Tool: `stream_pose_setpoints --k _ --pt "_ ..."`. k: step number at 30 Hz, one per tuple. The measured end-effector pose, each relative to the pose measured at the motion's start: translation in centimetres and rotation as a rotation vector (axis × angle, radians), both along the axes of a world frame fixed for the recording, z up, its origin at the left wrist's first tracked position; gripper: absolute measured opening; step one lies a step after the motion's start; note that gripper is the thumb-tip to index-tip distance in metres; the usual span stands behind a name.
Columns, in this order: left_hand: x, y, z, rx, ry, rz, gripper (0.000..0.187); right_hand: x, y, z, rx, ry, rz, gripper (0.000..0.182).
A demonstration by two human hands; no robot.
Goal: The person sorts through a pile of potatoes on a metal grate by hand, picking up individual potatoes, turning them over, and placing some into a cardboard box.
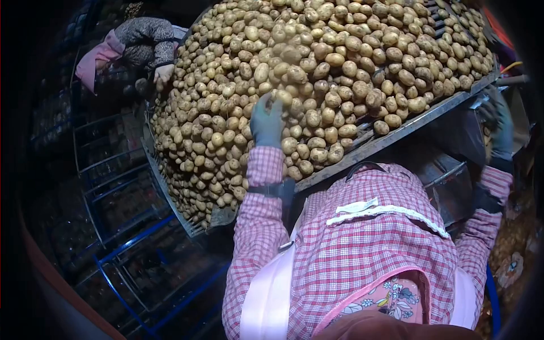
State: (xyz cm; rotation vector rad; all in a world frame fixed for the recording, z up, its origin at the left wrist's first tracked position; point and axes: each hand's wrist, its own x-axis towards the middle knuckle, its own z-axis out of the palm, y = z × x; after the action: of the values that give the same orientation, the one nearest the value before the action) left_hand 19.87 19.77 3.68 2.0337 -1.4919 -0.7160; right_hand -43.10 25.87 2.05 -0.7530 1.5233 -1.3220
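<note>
A large heap of potatoes [331, 99] lies on a metal-edged sorting table [391, 137]. My left hand [266, 122], in a grey-green glove, reaches onto the heap with thumb and fingers apart. One pale potato [283, 97] lies at its fingertips; a firm hold on it does not show. Past the table's right front edge is my right hand [500, 122], also gloved. Its fingers look stretched out but are somewhat blurred, and I see nothing held in them. Dark sheeting [462, 133] hangs beside that hand.
At the far left another person bends by the heap, with a bare hand [164, 73] at its edge. Blue metal frames [122, 283] stand in the dark on the left. A slatted metal piece [439, 20] shows at the top right. Loose litter [513, 260] covers the floor at right.
</note>
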Motion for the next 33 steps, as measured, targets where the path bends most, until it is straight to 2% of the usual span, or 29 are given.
stream_pose_setpoints --k 1,2,3,5,6,7,9,10,11,12,14,15,17,20,22,23,24,25,26,27,29,30,31,33 --pt "-0.7 -1.0 -0.1 0.046 -0.028 -0.015 0.046 3.3 -1.6 -2.2 -0.003 -0.035 0.084 0.046" --pt "-1.2 -1.8 -0.6 0.092 -0.056 -0.029 0.05 10.4 -3.3 0.5 0.034 -0.141 0.149 0.044" --pt "-1.5 -1.9 -2.7 -0.078 -0.278 -0.012 0.056 15.5 -4.6 2.3 0.127 -0.175 0.301 0.042" --pt "-0.9 -2.3 -3.5 -0.075 -0.217 -0.031 0.054 23.7 -6.0 1.7 0.193 -0.253 0.492 0.04" --pt "-1.8 -1.8 -2.6 0.038 0.186 0.102 0.052 27.7 -6.5 0.9 0.238 -0.309 0.564 0.041" --pt "-2.9 -0.7 -1.7 0.149 0.59 0.229 0.049 30.0 -7.0 -1.5 0.177 -0.279 0.725 0.041" --pt "-3.8 1.2 -2.7 -0.025 0.442 -0.125 0.049 35.5 -6.5 1.5 0.4 -0.6 0.676 0.038" --pt "-4.1 1.7 -1.6 -0.01 0.392 -0.315 0.047 36.9 -7.0 0.2 0.477 -0.713 0.717 0.036" --pt "-4.3 2.1 -0.3 -0.03 0.313 -0.355 0.041 38.4 -7.3 -1.4 0.555 -0.823 0.756 0.035" --pt "-3.2 1.3 -0.3 -0.072 0.319 -0.285 0.04 39.3 -6.7 -1.8 0.532 -0.8 0.621 0.032" --pt "-0.9 -1.6 1.2 -0.067 0.337 -0.086 0.038 39.1 -7.1 -4.4 -0.275 -0.078 0.945 0.027" --pt "0.2 -3.4 2.8 -0.017 0.347 0.041 0.038 39.1 -7.0 -4.4 -0.228 -0.123 0.968 0.023" --pt "4.7 -8.0 -1.2 -0.126 -0.12 -0.112 0.044 39.3 -6.8 -4.3 -0.131 -0.208 1.008 0.017" --pt "5.0 -11.3 -3.0 -0.139 -0.678 -0.264 0.049 39.2 -6.6 -6.4 -0.28 -0.15 0.998 0.02" --pt "4.9 -12.1 -1.5 0.042 -0.199 -0.133 0.05 39.1 -6.8 -5.9 -0.391 -0.016 1.044 0.025" --pt "5.1 -12.3 -0.9 0.136 0.037 -0.067 0.051 39.0 -6.7 -5.1 -0.203 -0.147 1.007 0.027" --pt "6.0 -12.3 -1.6 0.15 0.5 -0.009 0.05 39.2 -6.8 -2.4 -0.02 -0.276 0.955 0.029" --pt "5.0 -10.4 0.8 0.116 0.84 0.04 0.044 38.9 -6.9 -2.1 0.083 -0.418 0.966 0.034" --pt "3.9 -9.1 1.5 0.174 1.04 0.076 0.043 38.7 -7.0 -1.8 0.193 -0.552 0.962 0.038" --pt "2.7 -8.0 1.7 0.237 1.241 0.113 0.042 39.1 -7.3 -2.6 0.216 -0.614 0.856 0.039" --pt "2.5 -5.5 0.4 0.437 1.195 -0.04 0.042 40.8 -7.5 -3.2 0.257 -0.724 0.634 0.04" --pt "0.5 -3.9 1.2 0.427 1.137 -0.081 0.039 40.7 -7.3 -1.6 0.046 -0.697 0.765 0.042" --pt "-1.5 -2.4 2.0 0.417 1.078 -0.12 0.036 40.3 -7.7 -2.0 0.228 -0.923 0.739 0.04" --pt "-3.8 -0.5 -1.9 -0.015 0.736 -0.451 0.031 39.9 -7.3 -1.1 -0.011 -0.414 0.809 0.041"
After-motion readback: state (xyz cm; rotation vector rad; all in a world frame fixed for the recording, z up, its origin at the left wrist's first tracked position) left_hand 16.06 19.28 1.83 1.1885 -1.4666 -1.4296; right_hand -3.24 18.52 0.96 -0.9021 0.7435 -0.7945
